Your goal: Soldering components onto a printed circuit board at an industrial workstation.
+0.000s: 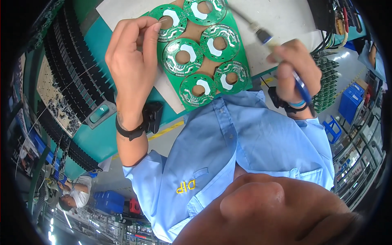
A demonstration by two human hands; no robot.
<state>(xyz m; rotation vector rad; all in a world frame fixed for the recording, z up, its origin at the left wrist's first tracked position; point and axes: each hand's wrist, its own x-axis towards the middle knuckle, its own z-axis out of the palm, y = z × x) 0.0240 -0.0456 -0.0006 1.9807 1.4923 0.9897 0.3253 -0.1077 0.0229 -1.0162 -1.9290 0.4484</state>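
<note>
A green panel of round circuit boards (183,57) lies on the work surface ahead of me. Each disc has a hole through its middle and a white patch; brown backing shows between them. At the panel's upper left, my left hand (132,53) is closed in a pinch on a thin silvery wire (163,20), its end over the hole of the upper-left disc. My right hand (297,67), slightly blurred, grips a soldering iron (264,36) with a blue handle. The iron's metal shaft slants up and left toward the top-right disc; its tip is hard to make out.
White sheeting (281,18) lies under the panel on a teal mat (96,141). Black slotted racks (75,53) and a tray of small metal parts (61,110) stand at left. Dark cables (324,45) hang at upper right. Another person (77,192) sits at lower left.
</note>
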